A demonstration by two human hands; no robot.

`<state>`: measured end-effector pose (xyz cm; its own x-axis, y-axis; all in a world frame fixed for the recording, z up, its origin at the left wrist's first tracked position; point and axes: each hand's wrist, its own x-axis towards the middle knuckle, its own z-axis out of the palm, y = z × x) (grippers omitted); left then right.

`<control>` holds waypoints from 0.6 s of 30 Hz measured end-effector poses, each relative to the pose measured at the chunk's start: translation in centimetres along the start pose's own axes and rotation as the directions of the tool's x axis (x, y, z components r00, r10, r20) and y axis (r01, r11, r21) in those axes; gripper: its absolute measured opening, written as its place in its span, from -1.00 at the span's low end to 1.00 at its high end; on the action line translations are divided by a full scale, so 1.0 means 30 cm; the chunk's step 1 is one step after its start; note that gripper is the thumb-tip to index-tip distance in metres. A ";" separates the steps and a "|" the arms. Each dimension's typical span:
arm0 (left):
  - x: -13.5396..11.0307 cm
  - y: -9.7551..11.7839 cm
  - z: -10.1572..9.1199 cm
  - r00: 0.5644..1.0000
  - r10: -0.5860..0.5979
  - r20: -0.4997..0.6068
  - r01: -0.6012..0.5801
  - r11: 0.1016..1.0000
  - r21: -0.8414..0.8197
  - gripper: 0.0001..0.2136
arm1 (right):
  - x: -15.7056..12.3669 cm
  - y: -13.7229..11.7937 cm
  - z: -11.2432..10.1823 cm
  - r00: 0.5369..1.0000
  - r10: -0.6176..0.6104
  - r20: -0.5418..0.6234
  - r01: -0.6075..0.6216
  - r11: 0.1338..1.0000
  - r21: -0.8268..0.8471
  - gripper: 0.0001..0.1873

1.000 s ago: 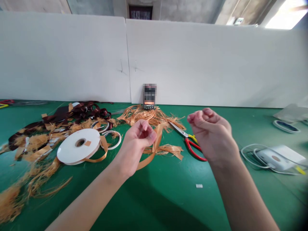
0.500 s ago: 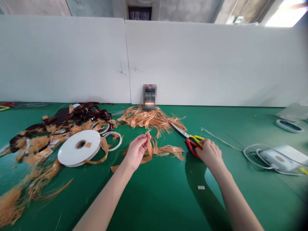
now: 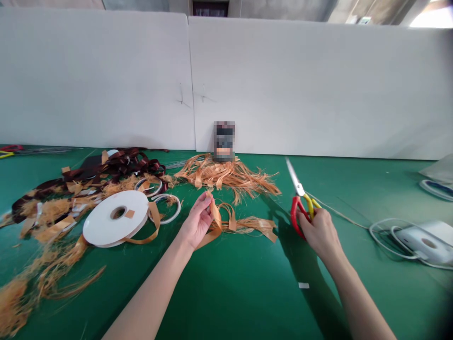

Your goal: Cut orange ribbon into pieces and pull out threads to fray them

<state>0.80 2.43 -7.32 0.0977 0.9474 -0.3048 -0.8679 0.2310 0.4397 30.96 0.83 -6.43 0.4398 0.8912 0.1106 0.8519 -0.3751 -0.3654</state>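
Observation:
Between thumb and fingers, my left hand (image 3: 198, 221) pinches the frayed end of a tan ribbon (image 3: 215, 218), which hangs in a loop toward the table. My right hand (image 3: 321, 231) grips scissors (image 3: 299, 198) with one red and one yellow handle. Their blades look closed and point up and away, above the table. A bundle of tan ribbon strips (image 3: 253, 225) lies flat just right of the held ribbon. Farther back is a larger heap of frayed tan strips (image 3: 226, 175).
At left stand a white ribbon spool (image 3: 102, 219) and tape rings (image 3: 177, 215), beside tangled dark brown ribbon (image 3: 116, 170). A white device with a cable (image 3: 430, 238) sits at right. A white panel (image 3: 300, 85) borders the green table's far side; a blurred box (image 3: 224, 141) leans there.
My right hand has raised the scissors off the table and swung the blades upright, away from the tan heap. The left hand has shifted slightly left with the ribbon.

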 end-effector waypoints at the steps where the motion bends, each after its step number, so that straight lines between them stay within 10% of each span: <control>1: 0.001 0.000 0.000 1.000 0.002 -0.002 -0.002 1.000 0.006 -0.85 | -0.006 -0.006 -0.003 1.000 0.018 -0.026 -0.017 1.000 0.020 -0.62; 7: 0.003 0.000 0.004 0.999 0.035 0.007 -0.035 0.997 0.064 -0.85 | -0.055 -0.063 -0.028 0.952 -0.199 -0.235 0.235 0.963 0.135 -0.83; 18: 0.016 0.010 -0.003 0.990 0.122 0.072 -0.134 0.971 0.198 -0.74 | -0.195 -0.182 -0.012 0.826 -0.564 0.000 0.564 0.826 0.003 -0.59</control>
<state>0.53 2.93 -7.42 0.0254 0.9819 -0.1875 -0.7594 0.1409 0.6352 23.84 -2.42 -4.74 -0.1171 0.9477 0.2969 0.9507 0.1934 -0.2424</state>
